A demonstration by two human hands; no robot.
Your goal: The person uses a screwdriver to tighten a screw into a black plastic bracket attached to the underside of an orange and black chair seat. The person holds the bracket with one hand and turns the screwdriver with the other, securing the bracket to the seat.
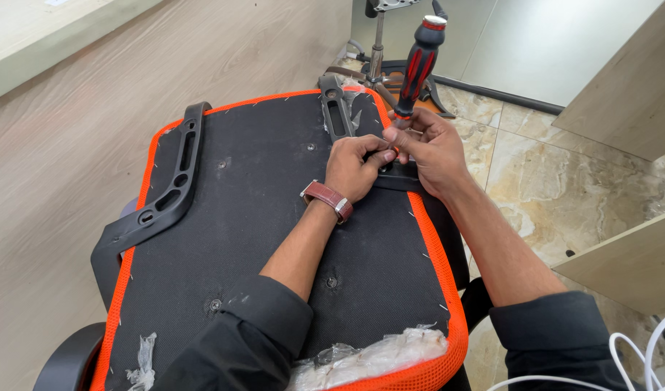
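One black armrest bracket (166, 192) lies at nine o'clock on the upturned seat base (274, 239). The left hand (356, 168) pinches something small, hidden, at the screwdriver's tip. The right hand (430, 148) wraps its fingers around the one screwdriver (418, 61), long axis toward twelve o'clock. A second bracket (335, 108) sits beside both hands.

Under the fingers of the left hand (354, 165) lies the chair seat underside (274, 217), a matt black, slightly fuzzy fabric edged with orange mesh cloth. The screwdriver (417, 64) rising from the right hand (430, 148) fingers has a glossy red-and-black plastic handle. Beside the fingertips, the armrest bracket (335, 108) looks like matt black plastic. A smooth brown leather watch strap (325, 194) with a shiny metal clasp sits behind the left fingers. Crinkled clear plastic wrap (376, 355) is glossy.
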